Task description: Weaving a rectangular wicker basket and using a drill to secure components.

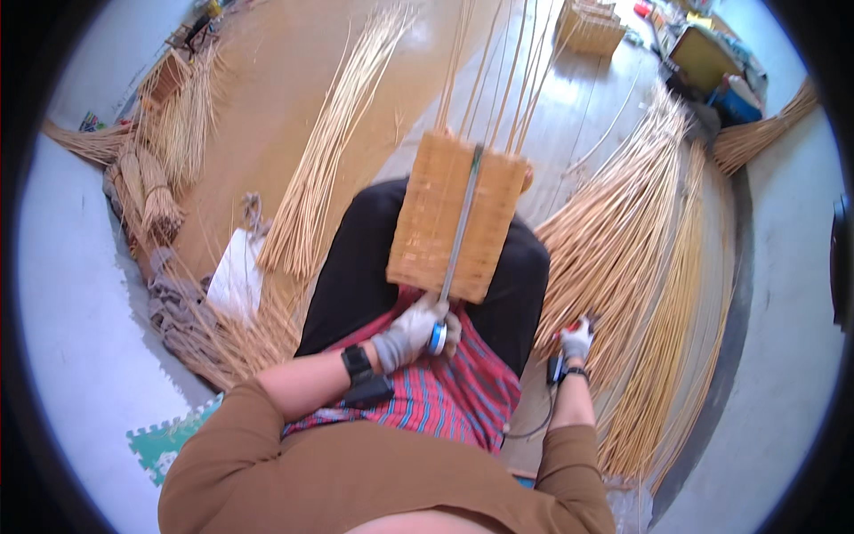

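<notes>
No legible text or numbers.

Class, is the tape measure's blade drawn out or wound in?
Drawn out: the grey blade runs from the blue-edged case at the left hand along the woven panel toward its far edge.

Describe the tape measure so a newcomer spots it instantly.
Find the tan woven piece over the black-clad knees. The tape measure runs lengthwise along it, up from the gloved left hand by its lower edge. Its straight grey strip and blue case stand out against the straw-coloured weave.
</notes>
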Demonstrator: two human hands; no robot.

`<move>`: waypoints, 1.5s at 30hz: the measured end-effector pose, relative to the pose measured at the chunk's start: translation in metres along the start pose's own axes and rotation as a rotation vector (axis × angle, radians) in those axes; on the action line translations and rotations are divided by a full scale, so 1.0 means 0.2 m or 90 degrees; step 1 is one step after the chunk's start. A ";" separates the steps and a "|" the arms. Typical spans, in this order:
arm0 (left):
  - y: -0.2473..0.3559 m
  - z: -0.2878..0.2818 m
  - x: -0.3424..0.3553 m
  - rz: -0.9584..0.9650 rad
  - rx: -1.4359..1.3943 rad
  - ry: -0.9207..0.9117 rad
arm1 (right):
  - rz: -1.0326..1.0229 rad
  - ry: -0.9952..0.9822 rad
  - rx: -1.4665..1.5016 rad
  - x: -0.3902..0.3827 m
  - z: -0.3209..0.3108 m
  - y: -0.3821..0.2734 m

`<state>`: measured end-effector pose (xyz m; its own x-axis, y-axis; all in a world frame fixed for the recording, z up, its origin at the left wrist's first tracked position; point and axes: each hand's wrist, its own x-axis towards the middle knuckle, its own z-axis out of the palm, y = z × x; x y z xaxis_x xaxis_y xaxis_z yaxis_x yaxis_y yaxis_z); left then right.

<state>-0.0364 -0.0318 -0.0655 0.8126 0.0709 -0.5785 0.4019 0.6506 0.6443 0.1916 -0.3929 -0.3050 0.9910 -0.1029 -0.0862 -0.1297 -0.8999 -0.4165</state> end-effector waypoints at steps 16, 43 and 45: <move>0.17 0.03 -0.07 0.029 0.011 -0.076 | 0.348 0.064 -0.010 -0.08 -0.14 -0.26; 1.03 0.04 0.35 0.750 1.099 0.332 | -0.092 -0.429 0.755 -0.67 -0.87 -1.17; 1.04 0.03 0.36 0.732 1.119 0.316 | -0.127 -0.430 0.705 -0.66 -0.93 -1.24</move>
<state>0.1078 0.1036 0.0303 0.8861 0.1467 0.4397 0.0529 -0.9744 0.2185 0.0987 -0.2349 -0.0212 0.8256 0.5128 -0.2354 -0.2635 -0.0185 -0.9645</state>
